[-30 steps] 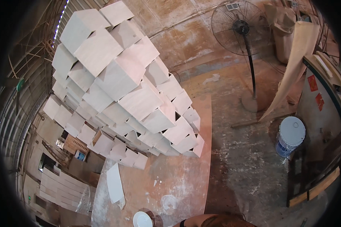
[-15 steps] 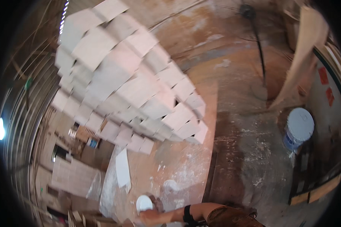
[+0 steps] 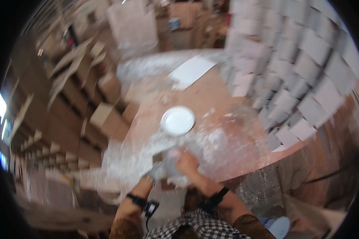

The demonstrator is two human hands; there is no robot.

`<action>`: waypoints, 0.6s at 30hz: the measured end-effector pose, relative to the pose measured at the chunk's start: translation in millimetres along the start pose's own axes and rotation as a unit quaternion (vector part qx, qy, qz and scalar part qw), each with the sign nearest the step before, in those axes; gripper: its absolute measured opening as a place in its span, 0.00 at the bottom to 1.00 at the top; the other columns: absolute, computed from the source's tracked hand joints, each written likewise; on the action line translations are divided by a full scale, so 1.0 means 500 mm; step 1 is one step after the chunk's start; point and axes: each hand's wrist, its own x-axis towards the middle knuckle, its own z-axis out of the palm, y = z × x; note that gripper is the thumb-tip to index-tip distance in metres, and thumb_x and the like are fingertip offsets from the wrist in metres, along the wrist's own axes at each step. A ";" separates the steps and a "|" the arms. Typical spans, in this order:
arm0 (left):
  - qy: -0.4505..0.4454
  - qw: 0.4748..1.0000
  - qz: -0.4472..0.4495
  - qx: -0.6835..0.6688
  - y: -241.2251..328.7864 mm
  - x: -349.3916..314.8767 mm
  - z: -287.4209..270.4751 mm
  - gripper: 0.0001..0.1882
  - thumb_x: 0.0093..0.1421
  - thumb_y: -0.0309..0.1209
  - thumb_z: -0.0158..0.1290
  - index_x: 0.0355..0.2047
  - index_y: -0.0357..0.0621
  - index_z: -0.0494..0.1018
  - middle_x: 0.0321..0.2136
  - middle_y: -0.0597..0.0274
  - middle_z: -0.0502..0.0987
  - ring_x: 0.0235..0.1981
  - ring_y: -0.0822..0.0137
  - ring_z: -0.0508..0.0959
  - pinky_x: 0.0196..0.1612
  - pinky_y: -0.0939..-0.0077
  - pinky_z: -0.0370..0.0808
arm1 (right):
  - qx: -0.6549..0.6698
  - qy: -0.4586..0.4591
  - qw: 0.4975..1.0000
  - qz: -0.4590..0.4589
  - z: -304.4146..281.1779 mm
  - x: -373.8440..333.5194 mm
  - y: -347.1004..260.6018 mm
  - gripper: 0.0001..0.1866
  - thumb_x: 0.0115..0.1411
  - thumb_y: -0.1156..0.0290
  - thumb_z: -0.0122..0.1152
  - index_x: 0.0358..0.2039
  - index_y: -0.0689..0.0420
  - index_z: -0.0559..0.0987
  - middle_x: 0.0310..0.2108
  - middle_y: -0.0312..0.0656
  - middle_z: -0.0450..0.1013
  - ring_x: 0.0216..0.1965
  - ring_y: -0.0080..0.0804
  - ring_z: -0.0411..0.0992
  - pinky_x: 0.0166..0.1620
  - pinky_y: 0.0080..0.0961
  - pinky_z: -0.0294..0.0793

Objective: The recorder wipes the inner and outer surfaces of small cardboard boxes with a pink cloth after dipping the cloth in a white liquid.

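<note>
My left hand (image 3: 158,170) and my right hand (image 3: 186,161) are close together at the table's near edge, both forearms wearing black bands. A greyish object (image 3: 170,162) lies between them; motion blur hides its kind. My right fingers are curled in on it. The left hand looks grey, perhaps gloved, and its fingers are smeared. A small brown boxy piece (image 3: 160,156) shows just beyond the left hand. Farther up the table sits a round white dish (image 3: 178,120), apart from both hands. A flat white sheet (image 3: 193,71) lies beyond the dish.
The reddish table (image 3: 243,131) has white powdery smears. Stacked white boxes (image 3: 297,81) rise on its right. Open brown cardboard boxes (image 3: 107,119) stand to the left. A bucket with a white lid (image 3: 281,228) is on the floor at lower right.
My view has swung left, so the white stack now stands at the right. The round white dish, earlier by my hand, now sits apart from both hands. Both forearms have come into view.
</note>
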 end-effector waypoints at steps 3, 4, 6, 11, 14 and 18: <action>0.040 0.998 0.040 -0.005 -0.020 0.005 0.009 0.21 0.53 0.43 0.50 0.43 0.44 0.73 0.42 0.46 0.74 0.43 0.53 0.74 0.46 0.65 0.70 | 0.081 0.164 0.979 -0.092 0.002 0.026 0.031 0.15 0.45 0.72 0.57 0.36 0.47 0.76 0.34 0.48 0.72 0.31 0.48 0.72 0.33 0.41 0.73; 0.066 0.996 0.065 0.011 -0.032 0.016 0.003 0.22 0.52 0.44 0.50 0.43 0.44 0.73 0.42 0.47 0.74 0.43 0.54 0.75 0.46 0.64 0.70 | 0.085 0.136 0.982 -0.099 0.002 0.003 0.023 0.15 0.45 0.72 0.57 0.36 0.47 0.76 0.34 0.48 0.72 0.31 0.48 0.72 0.33 0.41 0.73; 0.057 0.998 0.025 -0.021 -0.037 0.004 0.012 0.23 0.52 0.45 0.51 0.43 0.44 0.73 0.41 0.47 0.74 0.43 0.53 0.74 0.46 0.64 0.70 | 0.051 0.104 0.986 -0.123 -0.019 -0.063 0.005 0.14 0.45 0.73 0.58 0.35 0.47 0.76 0.33 0.47 0.71 0.30 0.48 0.72 0.31 0.38 0.73; -0.031 0.994 -0.090 -0.059 -0.008 0.001 0.012 0.27 0.53 0.44 0.49 0.50 0.40 0.67 0.47 0.42 0.70 0.47 0.52 0.72 0.49 0.64 0.68 | 0.099 0.079 0.962 -0.241 -0.013 -0.053 0.001 0.14 0.46 0.72 0.56 0.37 0.48 0.76 0.32 0.46 0.71 0.29 0.49 0.72 0.29 0.38 0.73; 0.016 0.991 -0.084 -0.108 0.007 0.001 0.006 0.28 0.55 0.40 0.47 0.53 0.38 0.62 0.49 0.43 0.69 0.49 0.52 0.71 0.51 0.63 0.67 | 0.064 0.070 0.984 -0.149 -0.028 0.067 -0.026 0.16 0.46 0.73 0.55 0.39 0.49 0.75 0.32 0.46 0.70 0.30 0.48 0.73 0.30 0.38 0.74; 0.066 0.993 -0.054 -0.086 0.001 -0.006 0.023 0.25 0.57 0.37 0.43 0.53 0.38 0.63 0.48 0.43 0.70 0.49 0.52 0.71 0.50 0.64 0.68 | 0.060 0.036 0.975 -0.213 -0.006 0.031 0.031 0.16 0.45 0.78 0.55 0.38 0.54 0.76 0.36 0.49 0.73 0.31 0.46 0.74 0.34 0.34 0.75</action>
